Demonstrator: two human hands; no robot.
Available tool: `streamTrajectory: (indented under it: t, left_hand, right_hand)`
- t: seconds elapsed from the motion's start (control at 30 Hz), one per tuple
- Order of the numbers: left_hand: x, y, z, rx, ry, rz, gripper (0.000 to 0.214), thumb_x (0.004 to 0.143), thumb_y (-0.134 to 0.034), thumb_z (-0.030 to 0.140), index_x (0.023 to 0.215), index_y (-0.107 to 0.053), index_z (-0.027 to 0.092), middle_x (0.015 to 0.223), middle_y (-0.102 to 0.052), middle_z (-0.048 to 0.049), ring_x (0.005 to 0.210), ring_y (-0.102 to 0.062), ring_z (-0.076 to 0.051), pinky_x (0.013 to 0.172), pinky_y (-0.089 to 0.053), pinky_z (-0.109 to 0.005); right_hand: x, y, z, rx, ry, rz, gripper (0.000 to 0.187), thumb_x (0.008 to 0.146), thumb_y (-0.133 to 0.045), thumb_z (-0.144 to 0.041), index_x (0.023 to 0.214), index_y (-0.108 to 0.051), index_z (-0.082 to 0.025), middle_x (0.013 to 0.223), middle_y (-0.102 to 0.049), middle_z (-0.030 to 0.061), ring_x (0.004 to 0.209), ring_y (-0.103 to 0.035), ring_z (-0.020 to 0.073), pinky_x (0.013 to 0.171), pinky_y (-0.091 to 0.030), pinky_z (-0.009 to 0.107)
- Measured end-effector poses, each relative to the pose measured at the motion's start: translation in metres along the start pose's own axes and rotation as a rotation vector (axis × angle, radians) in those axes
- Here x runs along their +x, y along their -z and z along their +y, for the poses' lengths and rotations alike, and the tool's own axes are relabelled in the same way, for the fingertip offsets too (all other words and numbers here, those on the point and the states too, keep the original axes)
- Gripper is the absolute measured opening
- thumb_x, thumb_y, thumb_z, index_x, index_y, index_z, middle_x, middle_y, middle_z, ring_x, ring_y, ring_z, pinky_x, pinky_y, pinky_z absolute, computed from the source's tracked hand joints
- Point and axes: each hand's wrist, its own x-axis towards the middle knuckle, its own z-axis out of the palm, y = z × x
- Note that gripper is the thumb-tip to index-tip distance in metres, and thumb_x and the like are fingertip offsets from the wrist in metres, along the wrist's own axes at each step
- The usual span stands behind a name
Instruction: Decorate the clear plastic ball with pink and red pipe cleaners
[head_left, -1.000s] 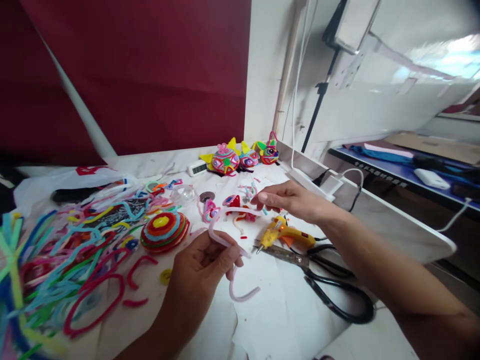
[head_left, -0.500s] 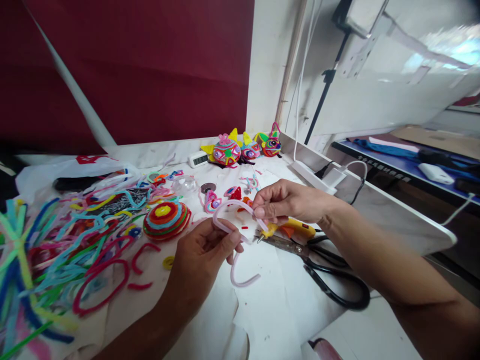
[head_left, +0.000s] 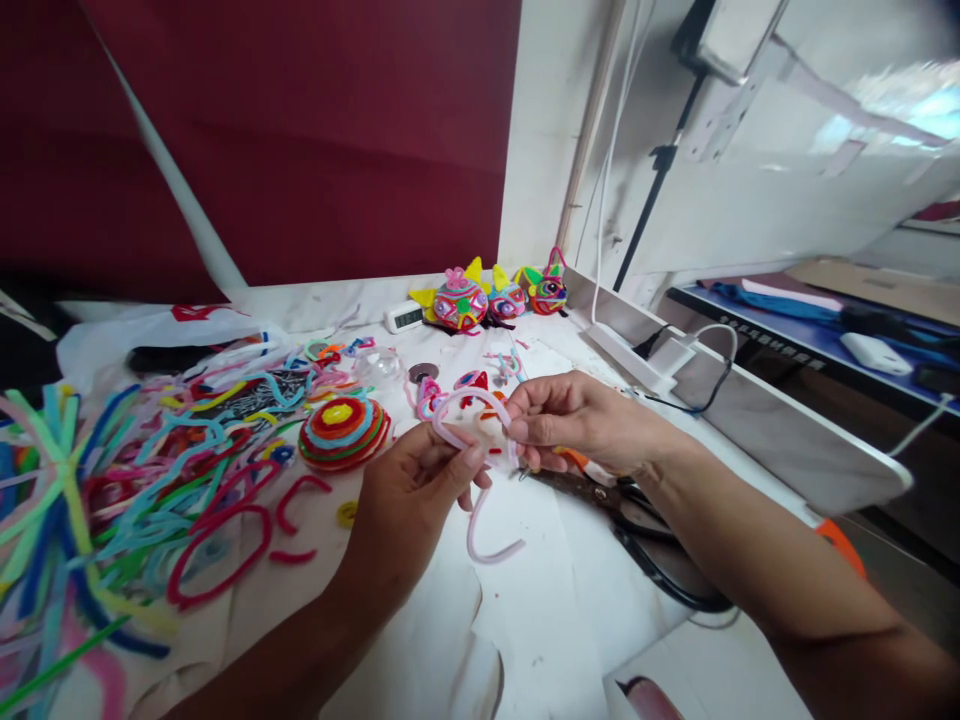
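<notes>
A pale pink pipe cleaner (head_left: 471, 396) is bent into a rounded arch between my two hands. My left hand (head_left: 412, 490) pinches its left end between thumb and fingers. On the other side my right hand (head_left: 574, 422) pinches the right end, close to the left fingertips. Below my left fingers, a pale pink curved length (head_left: 491, 553) rests on the white table; I cannot tell whether it joins the held piece. Scissors with black handles (head_left: 574, 490) lie under my right hand and forearm. A coiled, striped disc (head_left: 343, 430) of pipe cleaner sits left of my hands.
Loose coloured pipe cleaners (head_left: 172, 480) are heaped on the left. Several decorated fish-like figures (head_left: 461, 302) stand at the back beside a small white digital display (head_left: 405, 318). A power strip (head_left: 634, 358) runs along the right-hand rim. A yellow button-like piece (head_left: 346, 514) lies near my left wrist.
The held pipe cleaner is bent into a tighter arch, its right end turned further down. The yellow glue gun seen before is now mostly out of sight. My view has shifted slightly.
</notes>
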Motion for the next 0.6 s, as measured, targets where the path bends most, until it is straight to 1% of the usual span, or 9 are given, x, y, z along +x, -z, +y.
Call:
streamTrajectory:
  t: [0.1,0.23,0.43,0.6]
  left_hand:
    - [0.000,0.001,-0.001,-0.013,-0.006,-0.006,0.009,0.079,-0.067,0.022,0.077,-0.060,0.016,0.062,-0.065,0.0022,0.052,-0.054,-0.008,0.049,-0.043,-0.018]
    - [0.002,0.001,-0.002,-0.016,0.003,0.000,0.010,0.080,-0.067,0.024,0.079,-0.060,0.016,0.063,-0.066,0.0010,0.053,-0.056,-0.009,0.050,-0.045,-0.019]
    - [0.002,0.002,-0.001,-0.016,0.024,0.008,0.012,0.080,-0.067,0.025,0.080,-0.059,0.016,0.064,-0.067,0.0002,0.055,-0.057,-0.010,0.051,-0.045,-0.020]
    - [0.002,0.001,0.000,-0.034,0.030,0.016,0.013,0.078,-0.068,0.026,0.080,-0.059,0.016,0.065,-0.067,0.0001,0.055,-0.059,-0.011,0.050,-0.046,-0.020]
  right_hand:
    - [0.002,-0.003,0.004,0.036,0.023,0.053,0.029,0.075,-0.077,-0.037,0.079,-0.060,-0.014,0.057,-0.063,-0.0026,0.041,-0.047,0.0033,0.037,-0.033,0.014]
    - [0.004,-0.007,0.008,0.038,0.034,0.100,0.032,0.072,-0.078,-0.039,0.079,-0.060,-0.014,0.057,-0.063,-0.0023,0.042,-0.047,0.0044,0.038,-0.032,0.016]
    - [0.005,-0.009,0.016,0.108,0.054,0.073,0.028,0.073,-0.079,-0.035,0.078,-0.060,-0.015,0.059,-0.062,-0.0021,0.046,-0.045,0.0050,0.044,-0.032,0.018]
    - [0.005,-0.009,0.019,0.127,0.045,0.090,0.026,0.072,-0.079,-0.034,0.079,-0.062,-0.016,0.060,-0.061,-0.0028,0.048,-0.044,0.0055,0.047,-0.031,0.019]
